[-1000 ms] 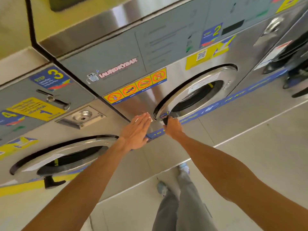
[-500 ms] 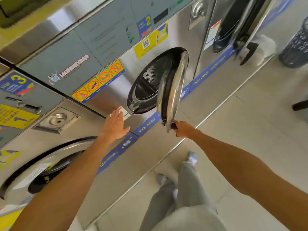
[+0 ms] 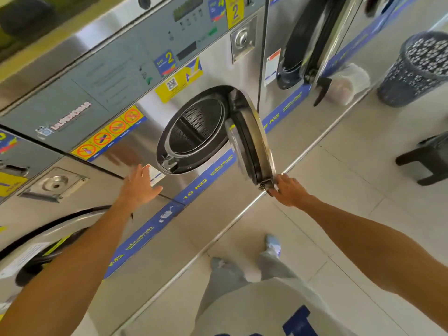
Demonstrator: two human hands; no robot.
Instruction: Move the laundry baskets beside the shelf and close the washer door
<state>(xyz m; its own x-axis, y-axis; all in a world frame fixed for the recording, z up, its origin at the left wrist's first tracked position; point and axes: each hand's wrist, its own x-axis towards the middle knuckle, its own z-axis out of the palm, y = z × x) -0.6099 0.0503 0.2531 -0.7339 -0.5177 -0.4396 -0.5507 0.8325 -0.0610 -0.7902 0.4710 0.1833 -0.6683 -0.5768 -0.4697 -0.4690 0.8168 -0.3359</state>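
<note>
The washer door (image 3: 252, 139) now stands wider than half a second ago, swung out nearly edge-on to the camera so that the perforated drum (image 3: 196, 127) shows in full; a second ago it was shut against the machine. The view has also shifted, bringing a dark laundry basket (image 3: 417, 69) into sight on the floor (image 3: 351, 166) at the upper right, near the next washer, whose own door (image 3: 315, 40) hangs open.

The right hand (image 3: 288, 190) reaches forward with the arm nearly straight, its fingers (image 3: 275, 191) touching the lower edge of the door at the latch end; whether they curl around the handle or only press on it cannot be told. The left hand (image 3: 140, 187) is released, fingers spread and flat against the steel front panel (image 3: 126, 151) just left of the drum opening, partly covering a small white sticker (image 3: 155, 174).

The door sits between the two hands, hinged on the right side of the opening, its free edge at the right hand. The basket lies well apart from both hands, to the far right. A dark stool (image 3: 429, 158) stands on the tiles below it.
</note>
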